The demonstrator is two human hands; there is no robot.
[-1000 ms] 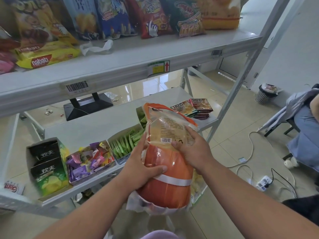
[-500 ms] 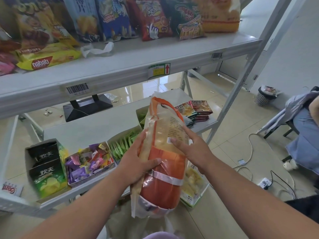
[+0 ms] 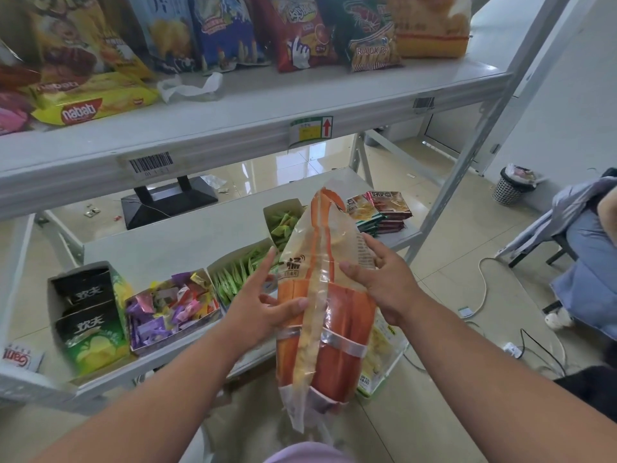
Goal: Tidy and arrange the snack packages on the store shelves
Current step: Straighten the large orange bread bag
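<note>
Hands hold a tall orange snack bag (image 3: 329, 315) upright in front of the lower shelf (image 3: 187, 242): the left hand (image 3: 263, 304) lies against its left side with fingers spread and nearly straight, thumb across the front, and the right hand (image 3: 379, 279) cups its right side, fingers loosely bent round the clear upper part. Behind the bag, on that shelf, stand a green chip box (image 3: 88, 315), a candy tray (image 3: 170, 307) and a box of green sachets (image 3: 233, 279), while chip bags (image 3: 300, 31) line the upper shelf (image 3: 253, 108).
</note>
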